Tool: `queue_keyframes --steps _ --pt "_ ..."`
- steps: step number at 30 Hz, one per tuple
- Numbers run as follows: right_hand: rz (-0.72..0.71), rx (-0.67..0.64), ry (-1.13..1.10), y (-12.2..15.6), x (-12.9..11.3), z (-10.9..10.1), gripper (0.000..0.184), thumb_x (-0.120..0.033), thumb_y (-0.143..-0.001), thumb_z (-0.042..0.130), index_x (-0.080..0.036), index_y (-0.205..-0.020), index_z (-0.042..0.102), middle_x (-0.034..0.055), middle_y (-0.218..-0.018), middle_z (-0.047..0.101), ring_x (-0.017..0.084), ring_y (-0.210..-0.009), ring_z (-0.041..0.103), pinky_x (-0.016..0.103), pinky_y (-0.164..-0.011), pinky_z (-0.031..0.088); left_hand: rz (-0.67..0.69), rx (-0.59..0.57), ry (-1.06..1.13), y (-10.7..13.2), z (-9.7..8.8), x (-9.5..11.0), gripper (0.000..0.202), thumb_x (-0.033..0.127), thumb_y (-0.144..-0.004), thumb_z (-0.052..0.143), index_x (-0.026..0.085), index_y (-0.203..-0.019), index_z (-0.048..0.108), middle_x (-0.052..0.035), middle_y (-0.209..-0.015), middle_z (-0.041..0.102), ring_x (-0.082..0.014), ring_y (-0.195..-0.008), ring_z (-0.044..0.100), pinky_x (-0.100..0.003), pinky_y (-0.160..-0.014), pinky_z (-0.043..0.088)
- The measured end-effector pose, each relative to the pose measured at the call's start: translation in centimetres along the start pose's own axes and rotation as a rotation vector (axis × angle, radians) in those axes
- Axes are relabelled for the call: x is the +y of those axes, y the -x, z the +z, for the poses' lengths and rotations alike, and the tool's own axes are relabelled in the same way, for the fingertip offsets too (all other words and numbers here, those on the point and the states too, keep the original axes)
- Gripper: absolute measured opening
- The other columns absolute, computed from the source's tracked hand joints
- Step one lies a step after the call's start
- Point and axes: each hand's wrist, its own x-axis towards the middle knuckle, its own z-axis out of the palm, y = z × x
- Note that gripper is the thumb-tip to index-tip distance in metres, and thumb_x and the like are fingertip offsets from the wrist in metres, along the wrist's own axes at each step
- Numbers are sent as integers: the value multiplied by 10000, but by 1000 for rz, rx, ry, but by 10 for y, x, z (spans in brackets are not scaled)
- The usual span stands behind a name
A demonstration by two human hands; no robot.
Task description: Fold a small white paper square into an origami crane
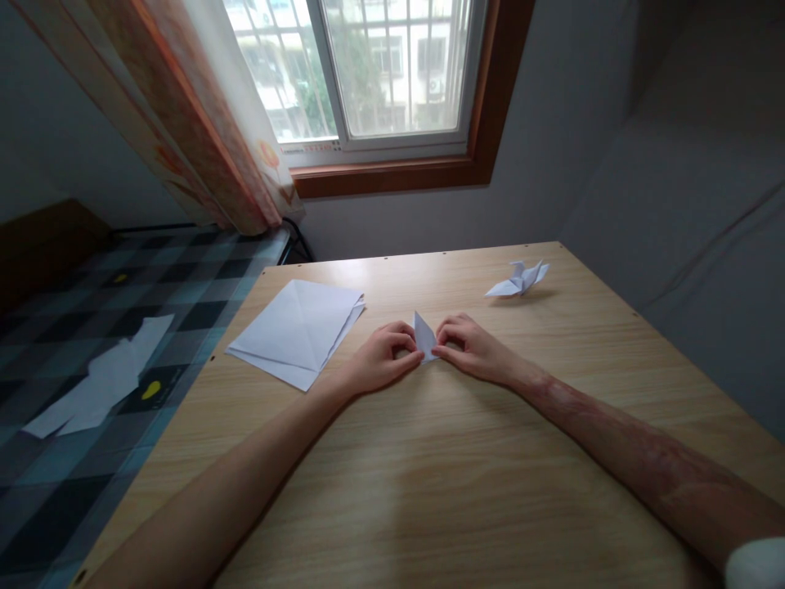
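Observation:
Near the middle of the wooden table [392, 458] a small folded piece of white paper [424, 337] stands with its point upward. My left hand [392, 353] pinches its left lower edge between thumb and fingers. On the opposite side my right hand [467, 347] grips the lower right edge the same way. Both hands rest close to the tabletop, and the fingertips hide part of the paper's base. Left of my left hand lies a stack of square white sheets [294, 327] with crease lines. A finished paper crane [518, 281] sits at the back right.
Beside the table on the left is a bed with a checked cover [202, 307], where white paper strips [104, 380] lie. A window [392, 74] with a curtain [202, 106] is beyond the table's far edge. A wall [687, 229] stands to the right.

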Motion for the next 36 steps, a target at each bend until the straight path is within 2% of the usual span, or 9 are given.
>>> queue_keyframes --steps 9,21,29,36 --pt "0 21 -5 1 4 4 164 -245 -999 791 -227 -867 695 65 -1028 756 260 -1057 655 432 -987 495 0 28 -55 1 4 0 252 352 -959 764 212 -750 772 -73 -991 685 -231 -983 658 -364 -872 545" --pt "0 -2 48 1 1 2 131 -210 -1037 708 -231 -915 669 83 -1059 733 278 -1076 630 462 -1006 497 7 58 -105 3 6 -2 226 386 -999 744 223 -843 743 -76 -1006 733 -252 -1043 666 -403 -1000 543" --pt "11 -4 55 1 -2 2 131 -185 -1026 703 -230 -912 658 72 -1026 718 274 -1049 624 442 -978 490 -13 66 -41 4 8 -4 149 401 -952 831 255 -922 837 -83 -1160 759 -265 -1162 693 -397 -1033 565" --pt "64 35 42 2 0 3 170 -174 -968 748 -229 -827 671 56 -959 718 273 -1033 629 424 -948 478 32 102 -53 3 9 -2 150 326 -1009 738 240 -908 807 -100 -1193 759 -262 -1147 708 -429 -1065 563"
